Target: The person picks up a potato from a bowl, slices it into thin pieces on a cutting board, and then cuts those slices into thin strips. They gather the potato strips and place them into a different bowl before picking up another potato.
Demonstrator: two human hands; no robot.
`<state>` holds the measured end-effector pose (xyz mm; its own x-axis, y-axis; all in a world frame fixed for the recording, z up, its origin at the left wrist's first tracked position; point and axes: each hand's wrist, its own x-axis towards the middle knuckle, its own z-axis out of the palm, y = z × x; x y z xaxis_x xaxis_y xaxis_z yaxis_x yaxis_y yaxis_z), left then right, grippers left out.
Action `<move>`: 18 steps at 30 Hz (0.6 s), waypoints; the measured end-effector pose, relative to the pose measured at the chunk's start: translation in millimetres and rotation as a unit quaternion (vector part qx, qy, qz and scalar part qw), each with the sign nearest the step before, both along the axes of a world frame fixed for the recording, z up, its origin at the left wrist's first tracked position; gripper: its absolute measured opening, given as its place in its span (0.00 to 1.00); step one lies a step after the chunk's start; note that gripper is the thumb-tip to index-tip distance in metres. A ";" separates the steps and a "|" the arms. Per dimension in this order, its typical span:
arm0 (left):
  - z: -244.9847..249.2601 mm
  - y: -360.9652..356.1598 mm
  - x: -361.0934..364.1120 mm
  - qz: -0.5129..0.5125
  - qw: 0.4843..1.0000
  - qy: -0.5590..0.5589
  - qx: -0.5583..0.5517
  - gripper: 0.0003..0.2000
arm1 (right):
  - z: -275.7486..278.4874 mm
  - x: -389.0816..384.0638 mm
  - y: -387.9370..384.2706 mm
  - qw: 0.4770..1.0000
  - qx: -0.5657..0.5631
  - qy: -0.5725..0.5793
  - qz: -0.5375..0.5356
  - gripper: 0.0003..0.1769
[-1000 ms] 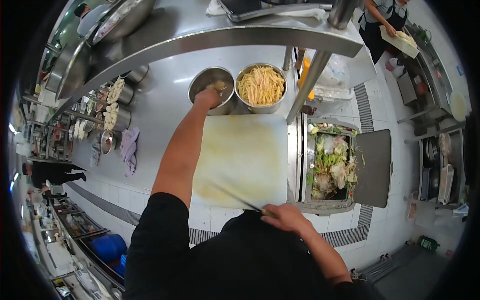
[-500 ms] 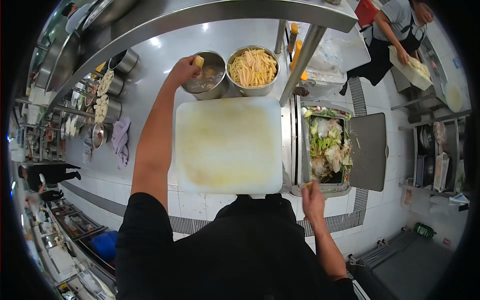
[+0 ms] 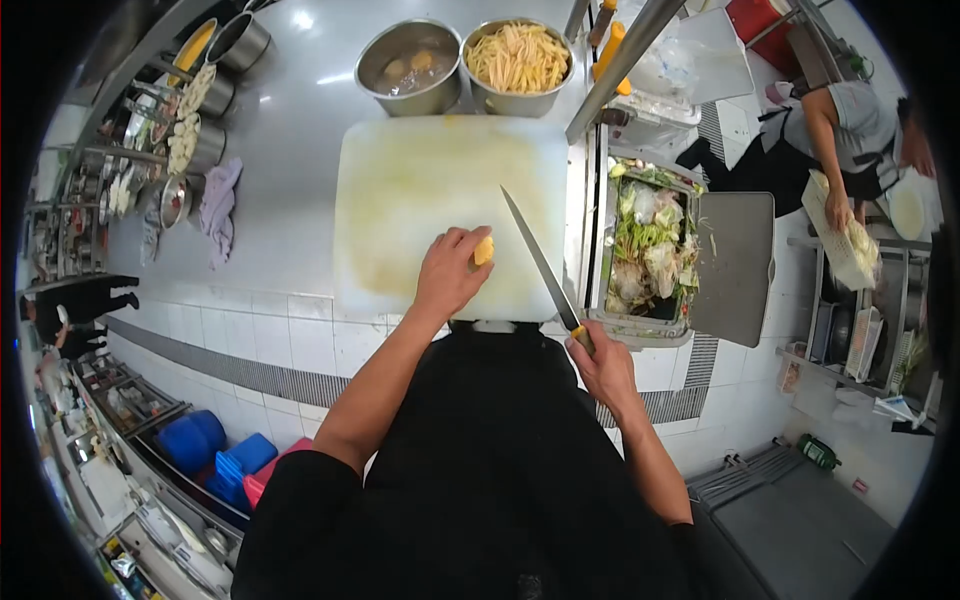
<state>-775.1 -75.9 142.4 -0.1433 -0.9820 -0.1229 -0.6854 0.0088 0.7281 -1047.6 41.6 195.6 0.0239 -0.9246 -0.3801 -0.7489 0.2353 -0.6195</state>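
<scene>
My left hand point(image 3: 448, 268) is closed round a small yellow piece that looks like a peeled potato point(image 3: 484, 251), over the near half of the white cutting board point(image 3: 390, 190). In my right hand point(image 3: 606, 368) is the yellow handle of a long kitchen knife point(image 3: 541, 258). Its blade slants up and left across the board's right side, its tip away from me. Beyond the board stands a steel pot point(image 3: 418, 104) of water with a few yellow pieces in it. Beside it, another pot holds a heap of pale yellow strips point(image 3: 515, 58).
Right of the board is an open bin point(image 3: 650, 250) of vegetable scraps and plastic, its grey lid point(image 3: 738, 265) folded outward. A steel post point(image 3: 622, 75) rises behind it. A purple cloth point(image 3: 218, 212) lies left. At far right a person point(image 3: 845, 120) holds a white container.
My left hand has come back from the water pot to above the board with the yellow piece. The knife in my right hand now points over the board's right side. The view has shifted.
</scene>
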 end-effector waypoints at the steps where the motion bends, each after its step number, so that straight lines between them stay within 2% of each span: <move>1: -2.5 1.5 1.9 -0.030 0.999 -0.034 -0.028 0.24 | -0.2 2.2 -0.2 1.000 -0.006 -0.004 0.006 0.20; 2: -4.4 1.9 3.8 -0.062 0.994 -0.068 -0.057 0.26 | 0.0 4.5 -0.7 1.000 -0.013 -0.008 0.010 0.20; 3: -4.9 2.0 5.1 -0.061 0.995 -0.066 -0.051 0.26 | 3.2 6.5 -2.0 1.000 -0.001 0.002 0.014 0.20; 5: -4.0 0.1 7.3 -0.076 0.990 -0.029 -0.114 0.24 | 4.1 7.4 -1.8 1.000 -0.007 0.001 0.016 0.21; 9: -6.0 0.5 11.8 -0.117 0.991 -0.023 -0.066 0.24 | 5.5 9.5 -0.1 1.000 -0.006 -0.005 0.010 0.21; 12: -11.8 5.4 7.7 -0.086 0.992 -0.008 -0.087 0.23 | 1.2 10.0 6.2 1.000 -0.013 -0.010 0.006 0.22; 14: -12.5 4.2 9.4 -0.016 0.995 0.077 -0.058 0.23 | -1.3 10.5 9.5 1.000 0.008 -0.006 -0.007 0.21; 15: -6.1 -10.2 14.0 -0.017 0.995 0.071 -0.071 0.23 | -1.5 10.8 9.8 1.000 -0.005 -0.011 -0.006 0.21; 17: 11.4 -47.4 23.9 0.060 0.984 0.075 -0.147 0.22 | -1.8 11.4 15.2 0.999 -0.004 -0.021 -0.024 0.22; 18: 25.0 -83.6 32.8 0.071 0.970 0.071 -0.220 0.23 | -1.1 12.5 16.4 0.999 -0.009 -0.024 -0.023 0.22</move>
